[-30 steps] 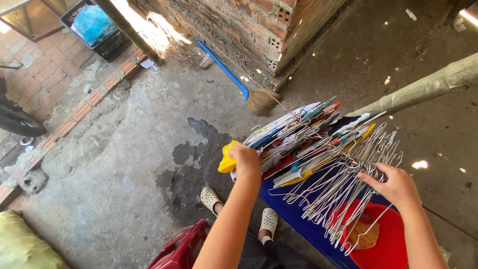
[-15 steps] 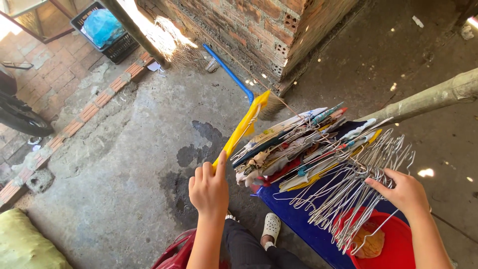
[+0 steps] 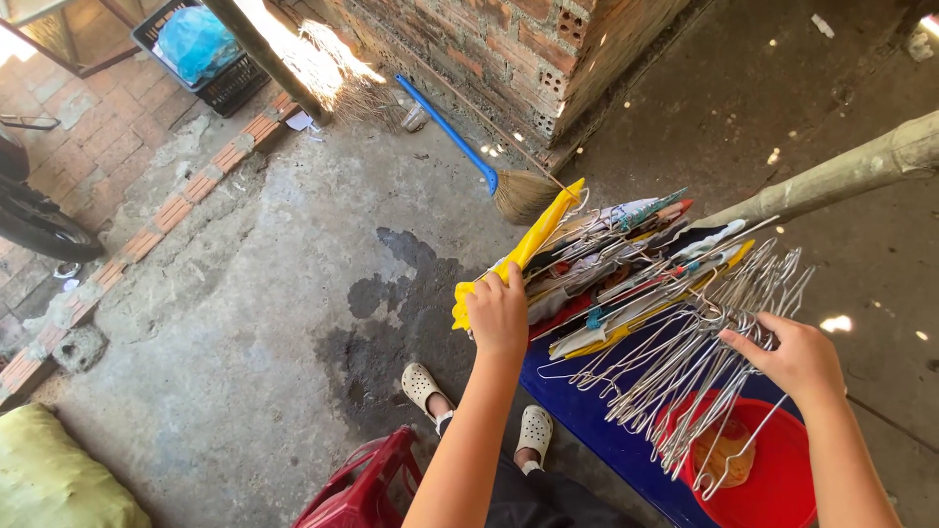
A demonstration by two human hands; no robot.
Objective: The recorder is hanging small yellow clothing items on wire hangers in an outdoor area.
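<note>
Left hand: my left hand [image 3: 497, 311] is closed around the lower end of a yellow garment on a wire hanger [image 3: 523, 254].
Garment axis: long axis runs up and to the right from that hand, lying against the near face of the stack of hung clothes [image 3: 626, 264].
Right hand: my right hand [image 3: 797, 357] has its fingers curled onto the bundle of bare silver wire hangers [image 3: 694, 362], above the red plastic basin [image 3: 773, 469].
Nearer hand: left; the right is well apart from the garment.
Support: blue tabletop [image 3: 587, 420].
Change: half a second ago the garment stood away from the stack; now it rests against it.
</note>
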